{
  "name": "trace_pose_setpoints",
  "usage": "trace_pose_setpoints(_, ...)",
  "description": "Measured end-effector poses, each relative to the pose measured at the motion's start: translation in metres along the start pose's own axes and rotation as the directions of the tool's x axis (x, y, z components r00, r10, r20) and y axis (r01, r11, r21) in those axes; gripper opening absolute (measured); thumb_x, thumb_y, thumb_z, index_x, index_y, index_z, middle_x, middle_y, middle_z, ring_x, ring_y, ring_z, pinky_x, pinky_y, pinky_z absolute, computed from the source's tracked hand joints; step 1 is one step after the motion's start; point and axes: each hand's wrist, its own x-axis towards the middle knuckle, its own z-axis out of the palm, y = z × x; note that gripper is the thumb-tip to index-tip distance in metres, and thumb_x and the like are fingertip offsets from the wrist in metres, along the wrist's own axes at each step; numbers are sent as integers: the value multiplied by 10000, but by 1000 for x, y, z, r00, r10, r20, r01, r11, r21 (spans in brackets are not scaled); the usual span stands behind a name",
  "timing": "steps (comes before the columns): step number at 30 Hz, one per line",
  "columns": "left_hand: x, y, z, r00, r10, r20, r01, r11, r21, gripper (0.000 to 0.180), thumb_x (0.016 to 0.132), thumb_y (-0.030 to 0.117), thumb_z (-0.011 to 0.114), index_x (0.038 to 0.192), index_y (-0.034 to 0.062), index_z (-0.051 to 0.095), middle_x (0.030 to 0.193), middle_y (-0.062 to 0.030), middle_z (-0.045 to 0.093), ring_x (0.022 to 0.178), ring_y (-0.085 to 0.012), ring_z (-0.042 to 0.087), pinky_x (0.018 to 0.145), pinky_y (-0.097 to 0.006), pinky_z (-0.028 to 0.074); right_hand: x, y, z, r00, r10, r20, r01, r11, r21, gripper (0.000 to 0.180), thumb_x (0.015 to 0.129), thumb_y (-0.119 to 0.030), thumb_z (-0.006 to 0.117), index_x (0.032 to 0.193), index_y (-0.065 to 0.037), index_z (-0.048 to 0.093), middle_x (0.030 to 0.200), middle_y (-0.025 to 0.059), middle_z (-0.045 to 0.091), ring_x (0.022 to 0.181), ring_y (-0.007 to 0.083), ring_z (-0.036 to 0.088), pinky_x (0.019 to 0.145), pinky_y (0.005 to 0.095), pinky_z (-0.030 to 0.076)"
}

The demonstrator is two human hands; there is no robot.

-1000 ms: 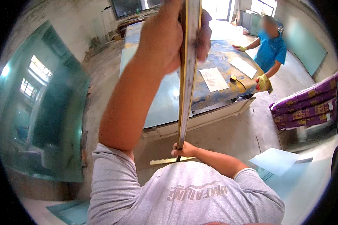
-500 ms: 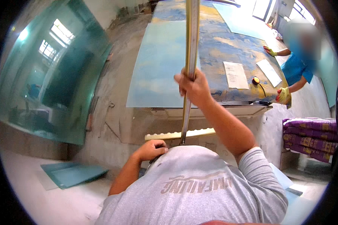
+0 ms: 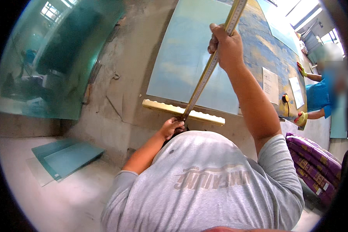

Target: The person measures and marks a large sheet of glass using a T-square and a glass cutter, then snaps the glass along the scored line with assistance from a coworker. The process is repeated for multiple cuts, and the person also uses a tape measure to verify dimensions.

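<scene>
A long T-square ruler (image 3: 205,81) with marked edges runs slanting up and away from my belly. Its pale yellow crossbar (image 3: 162,108), wavy along one edge, lies across the near end. Higher up the blade, my right hand (image 3: 229,48) is wrapped round it. My left hand (image 3: 171,128) is closed at the near end, just below the crossbar, with its fingertips partly hidden. Beyond the T-square, a pale blue glass sheet (image 3: 181,54) lies on a table with a blue and ochre mottled top (image 3: 253,50); the ruler is held above the sheet.
At the table's right side stands a person in a blue shirt (image 3: 317,94) and gloves. Papers (image 3: 270,85) and a tape measure (image 3: 285,98) lie nearby. Large glass sheets (image 3: 65,62) lean at left; smaller panes (image 3: 69,156) lie below. Purple sacks (image 3: 313,162) are stacked at right.
My view has swung, and the ruler has gone from nearly upright to slanting rightward at its far end. My left hand has moved from beside my belly to the ruler's near end.
</scene>
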Motion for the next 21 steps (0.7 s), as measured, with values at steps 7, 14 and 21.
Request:
trace_pose_setpoints(7,39,25,-30,993,-80,85,78,997,26,308,872,195,797,1090,46,638,941,-25,637,863,-146,623,790,-334,536,68,43,38,993,90,-80,-95,994,-61,250,939,-212,696,771,-108,544,614,18,488,512,142,499,511,339,432)
trace_pose_setpoints(14,55,25,-27,996,-88,19,86,990,109,208,869,221,801,990,97,687,857,25,618,728,-104,544,695,-282,467,112,83,23,978,176,-111,-181,983,-40,207,926,-225,726,890,-101,563,653,-4,495,554,122,497,558,333,445)
trace_pose_setpoints(21,52,35,-16,998,-50,26,48,998,47,231,882,201,780,1027,51,682,854,10,623,697,-105,557,635,-285,476,148,114,12,955,247,-163,-256,966,-35,259,889,-207,751,879,-43,550,667,36,509,544,169,527,522,363,471)
